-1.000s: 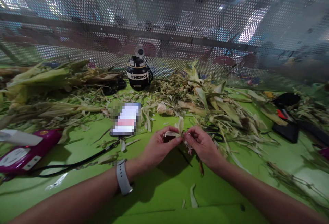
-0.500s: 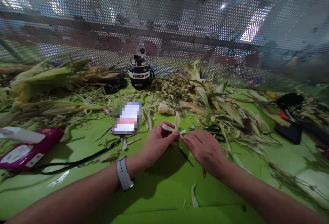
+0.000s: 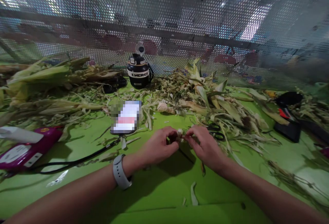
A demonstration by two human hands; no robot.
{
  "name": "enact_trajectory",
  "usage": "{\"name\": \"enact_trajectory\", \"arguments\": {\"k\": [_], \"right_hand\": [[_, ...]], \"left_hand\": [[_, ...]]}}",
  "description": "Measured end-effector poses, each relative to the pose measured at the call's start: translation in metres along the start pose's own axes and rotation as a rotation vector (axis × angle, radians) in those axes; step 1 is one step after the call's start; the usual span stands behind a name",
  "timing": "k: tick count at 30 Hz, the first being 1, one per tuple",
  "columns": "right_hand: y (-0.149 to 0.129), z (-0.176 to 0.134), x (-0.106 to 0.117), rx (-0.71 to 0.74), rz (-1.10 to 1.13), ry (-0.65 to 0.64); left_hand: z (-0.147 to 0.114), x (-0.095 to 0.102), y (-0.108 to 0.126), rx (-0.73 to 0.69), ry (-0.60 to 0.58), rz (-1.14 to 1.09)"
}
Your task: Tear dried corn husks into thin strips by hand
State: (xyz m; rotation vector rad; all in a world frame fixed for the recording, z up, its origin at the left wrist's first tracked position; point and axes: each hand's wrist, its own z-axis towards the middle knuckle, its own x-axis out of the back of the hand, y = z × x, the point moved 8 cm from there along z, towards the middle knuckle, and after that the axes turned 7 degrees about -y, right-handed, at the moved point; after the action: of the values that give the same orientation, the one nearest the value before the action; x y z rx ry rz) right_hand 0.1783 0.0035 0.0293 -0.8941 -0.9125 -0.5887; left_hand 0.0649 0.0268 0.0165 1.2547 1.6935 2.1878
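Above the middle of the green table [image 3: 154, 196], my left hand [image 3: 160, 145] pinches a small pale piece of corn husk [image 3: 180, 132], of which only a bit shows between the fingers. My right hand [image 3: 203, 143] pinches the same piece from the other side, thumb and fingertips together. Most of the husk is hidden by my fingers. Just behind my right hand lie black-handled scissors [image 3: 217, 133], partly covered by husk scraps. A loose husk strip [image 3: 194, 193] rests on the table nearer to me.
A phone [image 3: 127, 117] with a black cable lies left of my hands, beside a purple power strip [image 3: 31, 148]. A black bottle [image 3: 138, 73] stands at the back between husk heaps [image 3: 41, 80]. More husks [image 3: 205, 97] lie right of it, before a perforated metal screen [image 3: 164, 18].
The upright husk strips that stuck out between my hands have turned down or gone behind my fingers. My left hand has rolled over, its back now facing up more.
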Motion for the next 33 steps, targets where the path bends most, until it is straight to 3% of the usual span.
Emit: {"name": "enact_trajectory", "arguments": {"k": [4, 8, 11, 15, 19, 22, 26, 29, 33], "right_hand": [[0.009, -0.001, -0.005, -0.154, 0.299, -0.065], [0.018, -0.002, -0.008, -0.257, 0.456, -0.033], [0.024, -0.005, -0.016, -0.315, 0.577, -0.022], [0.025, -0.006, -0.023, -0.340, 0.702, -0.015], [0.020, -0.005, -0.024, -0.356, 0.787, -0.045], [0.017, -0.005, -0.023, -0.367, 0.736, -0.095], [0.015, -0.004, -0.018, -0.344, 0.411, -0.130], [0.010, -0.002, -0.010, -0.260, 0.164, -0.090], [0.000, -0.002, -0.002, -0.105, 0.031, 0.009]], "left_hand": [[0.000, 0.002, 0.005, -0.032, -0.007, -0.066], [0.002, -0.009, -0.006, 0.024, -0.058, -0.413], [0.003, -0.015, -0.015, 0.052, -0.020, -0.626], [0.001, -0.010, -0.019, 0.083, 0.075, -0.610], [0.000, -0.005, -0.019, 0.107, 0.094, -0.581], [0.001, -0.005, -0.025, 0.156, 0.102, -0.636], [0.001, -0.004, -0.032, 0.186, 0.133, -0.648], [0.001, -0.003, -0.034, 0.193, 0.145, -0.661], [0.000, -0.002, -0.035, 0.202, 0.181, -0.674]]}}
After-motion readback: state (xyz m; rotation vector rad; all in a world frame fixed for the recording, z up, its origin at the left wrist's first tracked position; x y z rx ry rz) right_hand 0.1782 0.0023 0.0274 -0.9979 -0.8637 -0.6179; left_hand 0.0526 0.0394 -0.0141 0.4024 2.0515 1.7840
